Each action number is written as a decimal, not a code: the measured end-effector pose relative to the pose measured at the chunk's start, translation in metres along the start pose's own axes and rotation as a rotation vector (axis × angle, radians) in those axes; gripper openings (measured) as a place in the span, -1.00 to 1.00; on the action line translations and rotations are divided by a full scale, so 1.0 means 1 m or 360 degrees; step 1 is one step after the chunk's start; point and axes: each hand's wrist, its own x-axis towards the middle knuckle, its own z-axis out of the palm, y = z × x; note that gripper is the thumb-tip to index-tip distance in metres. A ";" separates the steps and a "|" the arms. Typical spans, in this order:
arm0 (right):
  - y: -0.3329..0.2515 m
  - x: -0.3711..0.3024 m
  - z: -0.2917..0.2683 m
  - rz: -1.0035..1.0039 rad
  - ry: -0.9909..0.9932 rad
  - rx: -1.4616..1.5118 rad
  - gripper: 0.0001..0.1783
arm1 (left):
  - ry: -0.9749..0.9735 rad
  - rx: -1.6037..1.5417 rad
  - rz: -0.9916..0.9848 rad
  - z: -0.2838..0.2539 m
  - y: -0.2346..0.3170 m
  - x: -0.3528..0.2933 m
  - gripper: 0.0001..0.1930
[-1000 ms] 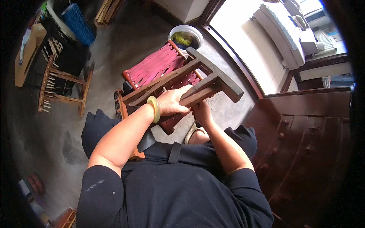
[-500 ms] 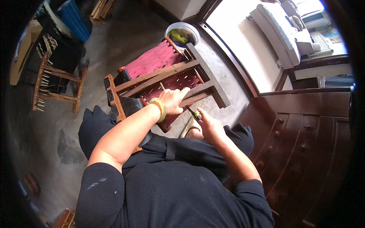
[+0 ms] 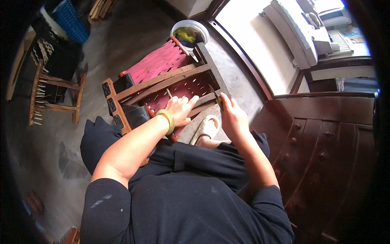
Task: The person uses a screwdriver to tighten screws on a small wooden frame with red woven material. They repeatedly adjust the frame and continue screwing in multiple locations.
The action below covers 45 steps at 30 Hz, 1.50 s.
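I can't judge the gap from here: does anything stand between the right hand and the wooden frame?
Only the slim tool that the right hand holds, its dark tip toward the wooden frame. Nothing else visible does; the left hand is off to the left.

We saw a brown wooden frame (image 3: 178, 75), greyer along its end board (image 3: 216, 67), and straps (image 3: 156, 64) of strong pink in a criss-cross weave. The small tool (image 3: 219, 100) showed us black with yellow. We also noted a pale yellow-green bangle (image 3: 169, 119), a cream sandal (image 3: 209, 129), a black shirt (image 3: 178, 199) streaked white, a white bucket (image 3: 174, 29), a bright blue roll (image 3: 71, 22) and dark reddish-brown panelling (image 3: 317, 142).
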 end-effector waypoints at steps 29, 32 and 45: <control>-0.006 0.056 0.074 -0.0229 0.0194 -0.0382 -0.41 | 0.0055 0.0117 0.0118 0.021 -0.009 0.004 -0.14; 0.000 0.056 0.073 -0.0228 0.0226 -0.0306 -0.40 | 0.0055 0.0156 0.0097 0.018 -0.007 0.003 -0.15; -0.021 0.055 0.084 -0.0444 0.0154 -0.0435 -0.40 | 0.0030 0.0051 0.0115 0.028 -0.014 0.006 -0.44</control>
